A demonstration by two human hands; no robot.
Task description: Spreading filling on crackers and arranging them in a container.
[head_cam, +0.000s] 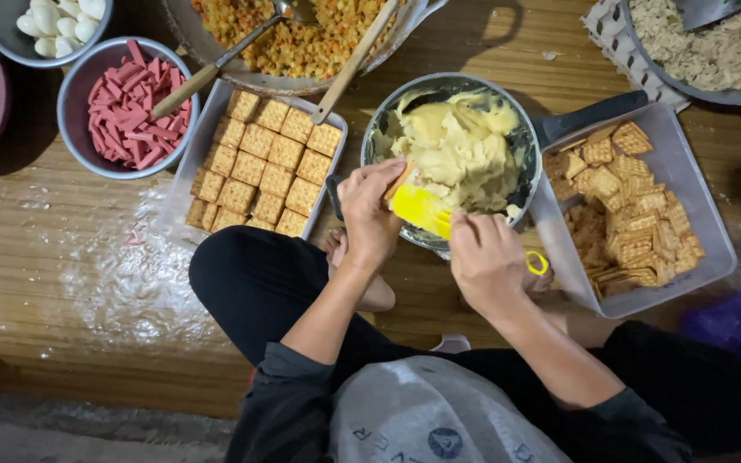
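left hand [369, 210] pinches a half-hidden cracker [400, 180]; right hand [486, 257] grips the yellow spatula [422, 210], handle hidden.

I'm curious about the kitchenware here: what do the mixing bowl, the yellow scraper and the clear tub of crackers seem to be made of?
Mixing bowl: probably stainless steel, with a bright, reflective rim.
Yellow scraper: likely silicone or soft plastic, smooth and matte, held by the right hand.
Cracker tub: translucent plastic; the floor shows faintly through its walls.
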